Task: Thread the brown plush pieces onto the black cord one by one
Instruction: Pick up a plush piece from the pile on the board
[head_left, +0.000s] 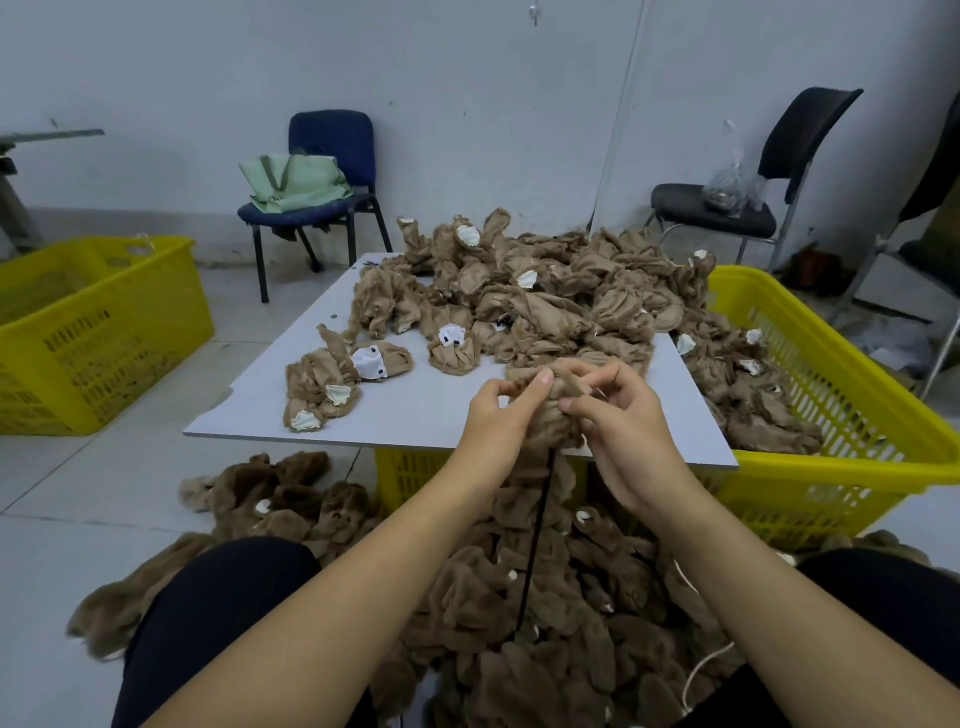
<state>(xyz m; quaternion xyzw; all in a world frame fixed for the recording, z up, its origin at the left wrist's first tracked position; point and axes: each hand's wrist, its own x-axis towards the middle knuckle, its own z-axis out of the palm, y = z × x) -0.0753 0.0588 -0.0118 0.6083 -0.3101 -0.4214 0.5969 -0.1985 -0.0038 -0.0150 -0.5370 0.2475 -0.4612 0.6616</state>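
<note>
Fingers of both hands pinching a brown plush piece (545, 410), left hand (501, 415), right hand (618, 421), black cord (535, 530) hanging below.

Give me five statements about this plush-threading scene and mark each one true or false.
1. Both hands, left hand and right hand, hold one plush piece. True.
2. The cord hanging below the hands is white. False: it is black.
3. A green bag lies on the blue chair. True.
4. The crates are red. False: they are yellow.
5. The board carries a plush pile. True.
</note>
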